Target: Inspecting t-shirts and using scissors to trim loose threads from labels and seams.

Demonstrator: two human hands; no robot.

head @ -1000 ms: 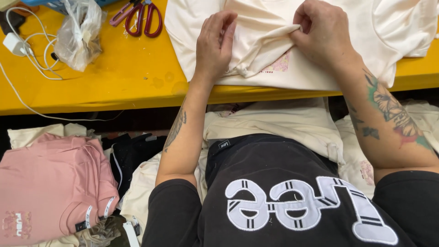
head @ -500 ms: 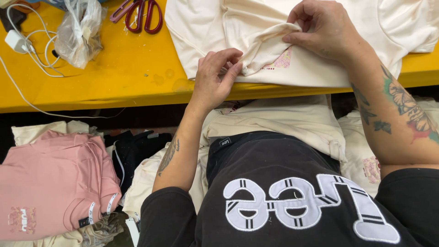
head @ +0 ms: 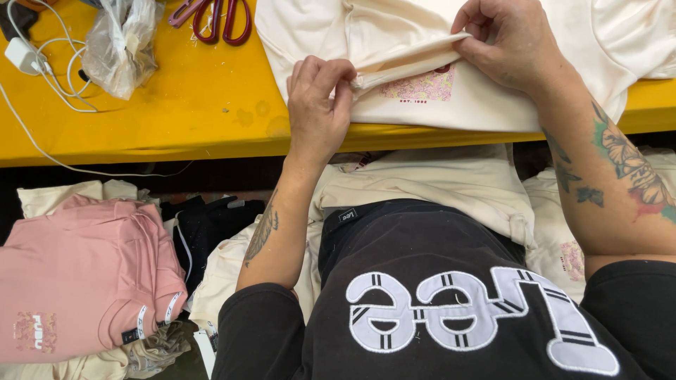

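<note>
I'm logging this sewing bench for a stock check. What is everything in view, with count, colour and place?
cream garment: one, on the table, its folded edge pinched by both hands
yellow table: one, across the top
scissors: one pair, red handles, table top edge
plastic bag: one, clear, crumpled, table left
charger and cable: one, white, far left
pink garments: a folded stack, lower left
black garment: one, below the table
cream garments: several, on the lap and at the sides
left hand: at the table edge
right hand: upper right
</note>
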